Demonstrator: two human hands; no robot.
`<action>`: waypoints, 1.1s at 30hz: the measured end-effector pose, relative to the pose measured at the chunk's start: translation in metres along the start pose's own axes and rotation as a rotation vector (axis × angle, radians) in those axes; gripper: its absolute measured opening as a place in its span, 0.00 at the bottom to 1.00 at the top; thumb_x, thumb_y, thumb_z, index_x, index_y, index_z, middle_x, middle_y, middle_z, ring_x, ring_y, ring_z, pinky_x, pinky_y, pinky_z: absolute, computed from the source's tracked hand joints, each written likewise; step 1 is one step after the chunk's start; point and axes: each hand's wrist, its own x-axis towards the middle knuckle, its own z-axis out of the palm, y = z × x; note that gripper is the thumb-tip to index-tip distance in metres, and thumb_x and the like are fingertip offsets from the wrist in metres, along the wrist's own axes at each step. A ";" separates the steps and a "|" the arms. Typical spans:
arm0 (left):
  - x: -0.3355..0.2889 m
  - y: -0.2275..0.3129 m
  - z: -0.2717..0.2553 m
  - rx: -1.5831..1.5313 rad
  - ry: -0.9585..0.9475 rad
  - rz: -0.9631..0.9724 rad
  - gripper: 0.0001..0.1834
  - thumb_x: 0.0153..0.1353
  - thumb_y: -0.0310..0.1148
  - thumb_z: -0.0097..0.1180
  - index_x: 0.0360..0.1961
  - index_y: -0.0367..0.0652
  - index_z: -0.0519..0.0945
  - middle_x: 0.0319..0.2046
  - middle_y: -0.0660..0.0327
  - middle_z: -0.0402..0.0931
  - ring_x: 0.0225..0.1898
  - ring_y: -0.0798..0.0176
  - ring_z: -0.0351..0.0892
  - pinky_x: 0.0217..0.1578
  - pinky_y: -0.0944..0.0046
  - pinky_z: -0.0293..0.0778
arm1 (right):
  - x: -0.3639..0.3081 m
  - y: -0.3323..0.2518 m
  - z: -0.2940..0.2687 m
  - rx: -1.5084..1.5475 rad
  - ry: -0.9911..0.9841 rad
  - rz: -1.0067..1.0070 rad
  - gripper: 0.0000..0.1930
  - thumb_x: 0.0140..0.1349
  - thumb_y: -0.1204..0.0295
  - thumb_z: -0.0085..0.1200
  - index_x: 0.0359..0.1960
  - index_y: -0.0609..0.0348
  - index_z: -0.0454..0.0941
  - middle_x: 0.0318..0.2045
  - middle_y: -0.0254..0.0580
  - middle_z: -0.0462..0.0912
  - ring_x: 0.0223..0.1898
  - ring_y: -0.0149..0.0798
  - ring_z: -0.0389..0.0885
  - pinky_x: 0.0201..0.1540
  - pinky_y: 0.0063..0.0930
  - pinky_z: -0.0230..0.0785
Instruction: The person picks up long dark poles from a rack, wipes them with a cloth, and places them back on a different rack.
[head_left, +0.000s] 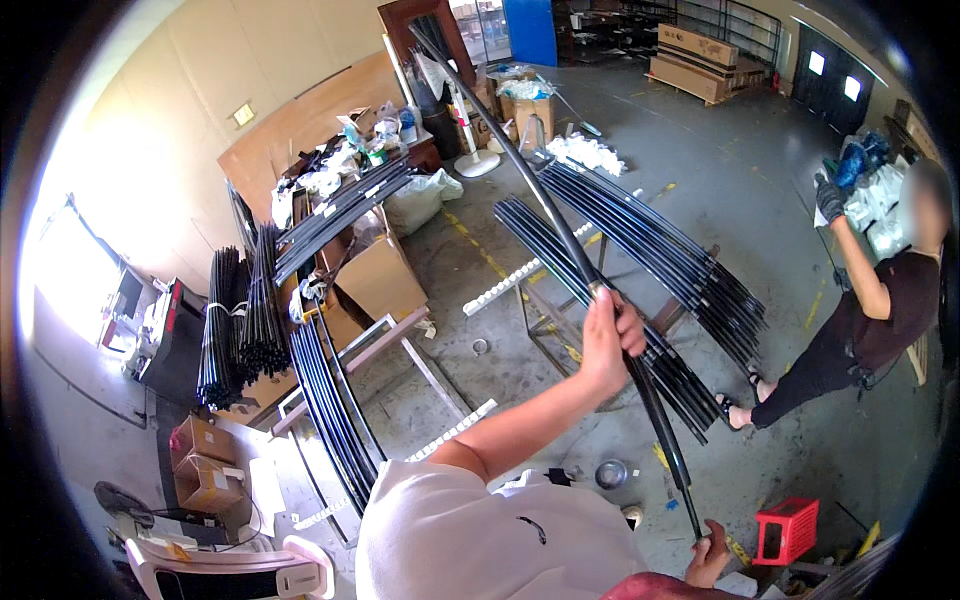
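Note:
A long black pole runs slantwise from the far top middle down to the near right, thinning toward its near end. My left hand is wrapped round it below its middle, with the arm stretched forward. Close to my body at the lower right, my right hand has its fingers closed at the pole's thin near end. Beneath the pole, black rods lie side by side on a rack with a white notched bar. Another row of black rods rests just right of it.
At the left, black rods lie on a metal frame near upright bundles. Cardboard boxes stand at the lower left. A red crate and a metal bowl are on the floor. A gloved person stands at the right.

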 end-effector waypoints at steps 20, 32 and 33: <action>-0.049 -0.034 -0.001 0.232 -0.253 0.033 0.16 0.69 0.46 0.36 0.46 0.45 0.62 0.38 0.56 0.70 0.33 0.60 0.73 0.38 0.58 0.72 | -0.003 0.028 0.017 -0.261 0.190 0.136 0.14 0.44 0.73 0.64 0.20 0.64 0.67 0.13 0.49 0.65 0.16 0.47 0.63 0.22 0.40 0.56; 0.148 0.258 0.045 0.141 -0.289 0.288 0.22 0.65 0.51 0.43 0.44 0.42 0.67 0.28 0.56 0.78 0.18 0.68 0.71 0.15 0.72 0.70 | -0.198 0.193 -0.138 -0.692 0.476 0.622 0.12 0.53 0.66 0.56 0.33 0.62 0.75 0.26 0.53 0.77 0.27 0.51 0.76 0.31 0.42 0.67; 0.158 0.280 0.049 0.154 -0.368 0.273 0.20 0.65 0.50 0.43 0.44 0.44 0.66 0.30 0.54 0.78 0.18 0.69 0.70 0.14 0.73 0.68 | -0.211 0.198 -0.141 -0.702 0.496 0.641 0.12 0.53 0.66 0.56 0.33 0.62 0.75 0.26 0.53 0.77 0.28 0.51 0.76 0.31 0.42 0.67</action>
